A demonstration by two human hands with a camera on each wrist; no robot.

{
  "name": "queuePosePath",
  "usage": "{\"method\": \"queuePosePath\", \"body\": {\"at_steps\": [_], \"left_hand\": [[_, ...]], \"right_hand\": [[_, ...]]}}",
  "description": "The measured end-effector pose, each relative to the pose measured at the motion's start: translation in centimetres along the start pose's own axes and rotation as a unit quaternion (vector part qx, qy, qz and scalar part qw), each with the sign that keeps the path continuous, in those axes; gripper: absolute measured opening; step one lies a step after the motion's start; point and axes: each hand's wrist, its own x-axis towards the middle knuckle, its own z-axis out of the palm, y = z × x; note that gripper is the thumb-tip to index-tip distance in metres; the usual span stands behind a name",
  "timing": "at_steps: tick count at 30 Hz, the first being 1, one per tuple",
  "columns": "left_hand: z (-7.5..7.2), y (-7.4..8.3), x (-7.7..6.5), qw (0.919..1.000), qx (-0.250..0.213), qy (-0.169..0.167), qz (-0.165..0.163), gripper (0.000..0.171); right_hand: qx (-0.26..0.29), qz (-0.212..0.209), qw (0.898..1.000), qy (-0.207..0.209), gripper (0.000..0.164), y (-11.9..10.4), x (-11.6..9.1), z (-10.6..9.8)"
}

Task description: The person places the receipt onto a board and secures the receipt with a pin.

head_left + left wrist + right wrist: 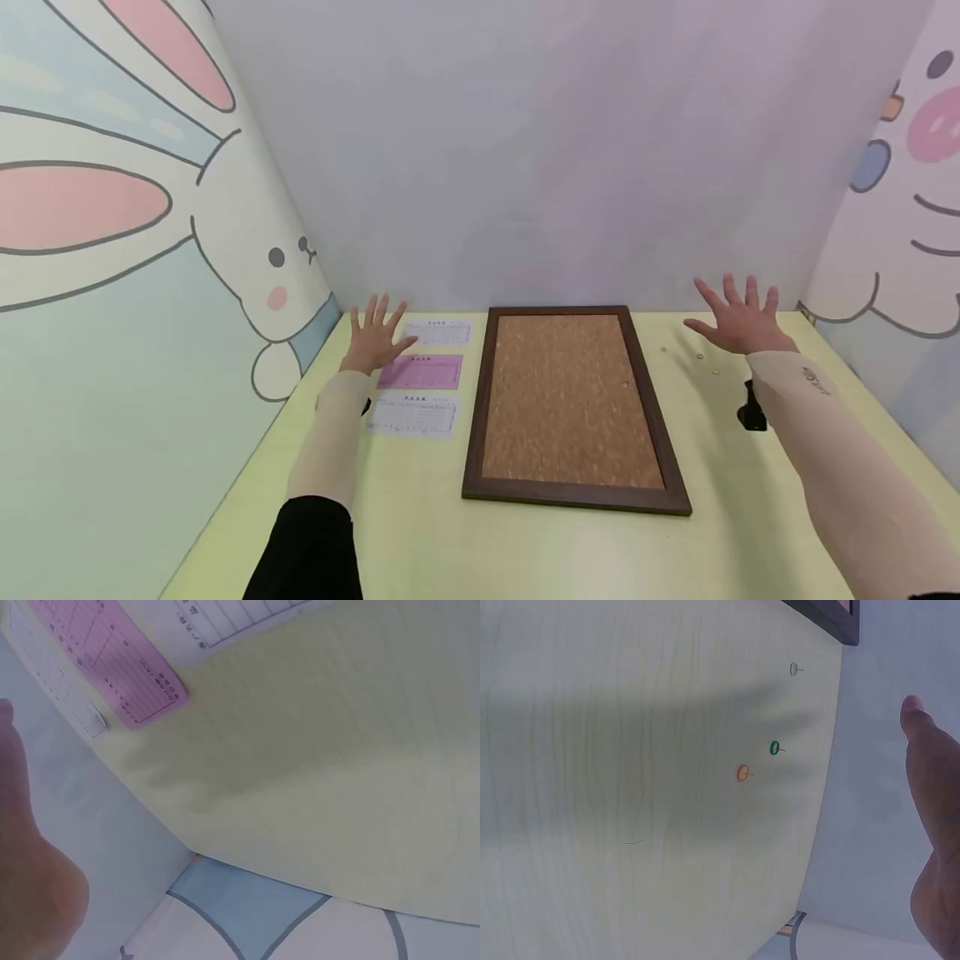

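Observation:
My left hand [372,340] is held up with its fingers spread, above the left part of the table, and grips nothing. Nearest to it is a column of printed slips: a white one [442,332] at the back, a pink one [423,372] in the middle and another white one [416,417] in front. On the right, my right hand [738,323] is also raised with spread fingers and holds nothing. Below it lie three thumbtacks: an orange one [742,772], a green one [775,748] and a pale one [794,669]. Between the hands lies a cork board [570,400] with a dark wooden frame.
The pale yellow table [570,550] meets a plain wall [525,167] at the back. Side walls carry a cartoon rabbit [247,275] at left and a cartoon pig [885,233] at right. A dark wrist mount [752,410] shows beside the right forearm.

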Motion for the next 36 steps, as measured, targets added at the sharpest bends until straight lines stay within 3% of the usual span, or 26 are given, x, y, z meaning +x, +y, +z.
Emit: {"method": "queuePosePath", "body": {"at_steps": [4, 10, 18, 25, 31, 36], "left_hand": [[0.2, -0.9, 0.2, 0.9997, -0.023, -0.001, -0.003, 0.078], [1.3, -2.1, -0.2, 0.9993, -0.018, -0.019, -0.025, 0.079], [1.4, -1.6, -0.2, 0.9966, -0.040, -0.053, -0.048, 0.081], [1.2, -1.3, -0.1, 0.9940, -0.066, -0.066, -0.057, 0.081], [1.5, -1.3, 0.2, 0.9927, -0.089, -0.067, -0.045, 0.080], [1.6, -0.9, 0.6, 0.9897, -0.123, -0.053, -0.051, 0.081]], "right_hand": [[0.004, -0.006, 1.000, -0.005, 0.091, -0.6, 0.4, 0.2], [0.029, -0.019, 0.999, -0.018, 0.096, -1.1, 0.9, 1.0], [0.061, -0.030, 0.998, -0.014, 0.101, -1.3, 1.7, 1.7], [0.121, -0.067, 0.990, 0.016, 0.092, -2.4, 3.2, 2.0], [0.164, -0.086, 0.983, -0.010, 0.085, -4.4, 4.0, 1.8], [0.179, -0.075, 0.980, -0.040, 0.076, -5.4, 4.0, 2.4]]}}
